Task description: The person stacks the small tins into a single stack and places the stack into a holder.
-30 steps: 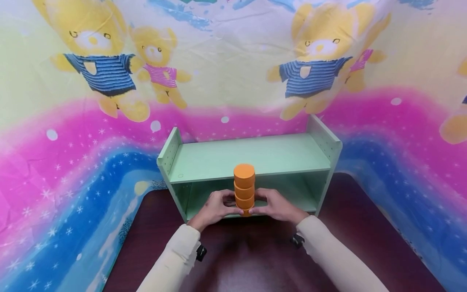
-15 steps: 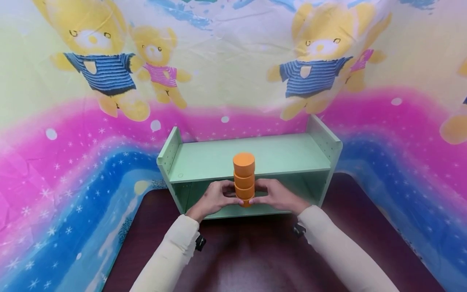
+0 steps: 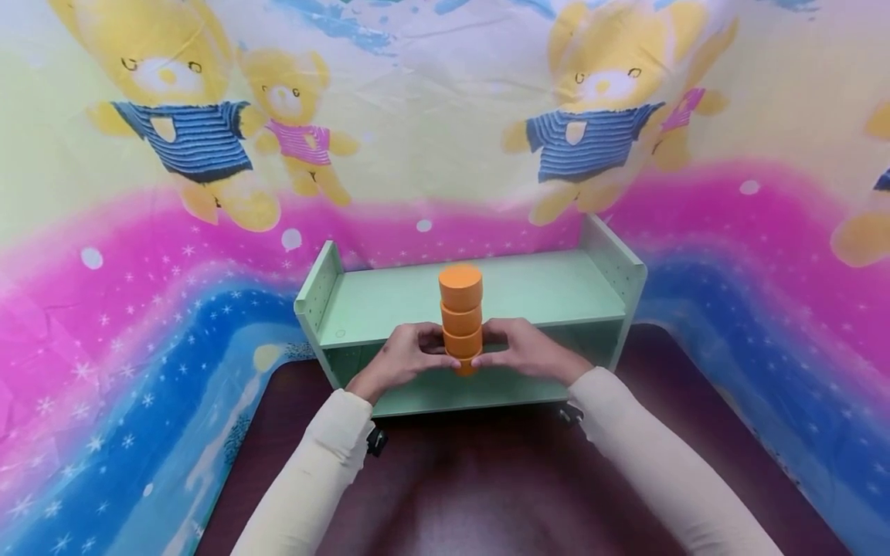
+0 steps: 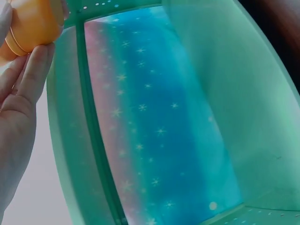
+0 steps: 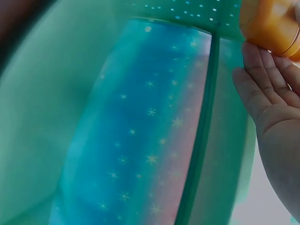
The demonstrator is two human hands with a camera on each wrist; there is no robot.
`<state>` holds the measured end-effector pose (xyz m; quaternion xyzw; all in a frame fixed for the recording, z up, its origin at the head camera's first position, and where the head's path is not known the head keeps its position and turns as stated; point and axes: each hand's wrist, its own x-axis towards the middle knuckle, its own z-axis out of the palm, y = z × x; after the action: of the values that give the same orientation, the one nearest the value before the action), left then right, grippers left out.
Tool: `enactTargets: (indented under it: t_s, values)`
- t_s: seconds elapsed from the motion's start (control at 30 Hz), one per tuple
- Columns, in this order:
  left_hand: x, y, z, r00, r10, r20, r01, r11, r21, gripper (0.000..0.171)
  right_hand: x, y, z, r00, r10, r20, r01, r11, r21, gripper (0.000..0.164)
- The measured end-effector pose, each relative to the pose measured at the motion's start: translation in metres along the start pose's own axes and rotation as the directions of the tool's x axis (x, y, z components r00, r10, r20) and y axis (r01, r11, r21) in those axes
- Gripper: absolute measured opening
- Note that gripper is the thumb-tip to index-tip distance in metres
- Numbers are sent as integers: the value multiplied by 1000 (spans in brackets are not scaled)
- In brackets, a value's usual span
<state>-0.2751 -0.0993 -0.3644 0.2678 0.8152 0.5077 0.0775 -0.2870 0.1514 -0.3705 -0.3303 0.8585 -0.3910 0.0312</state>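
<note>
Several orange cylinders stand one on another in an upright stack, held in front of the pale green shelf unit. From the left, my left hand grips the lower part of the stack, thumb at the front and fingers on the side. My right hand grips it from the right in the same way, the two thumbs close together near the lowest cylinder. In the left wrist view, fingertips touch an orange cylinder; the right wrist view likewise has fingers against orange cylinders.
The shelf unit has a top board between two raised side panels and a lower compartment. It stands on a dark red-brown table. Behind hangs a cloth printed with bears.
Both hands have raised the orange stack together, from in front of the lower compartment until its top overlaps the upper board in view. The grip looks the same.
</note>
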Motion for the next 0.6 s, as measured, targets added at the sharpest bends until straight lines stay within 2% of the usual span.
enactTargets:
  t_s: [0.33,0.6]
  values:
    - [10,15,-9,1000,-22,-1,22,999,23,48,6,-9,-16,1000,8,-6,-8,999,47,48]
    - [19,23,-16,1000,-3,-5,3,999,40,46,13,-12,-28,1000,15,-9,-15,1000,8,48]
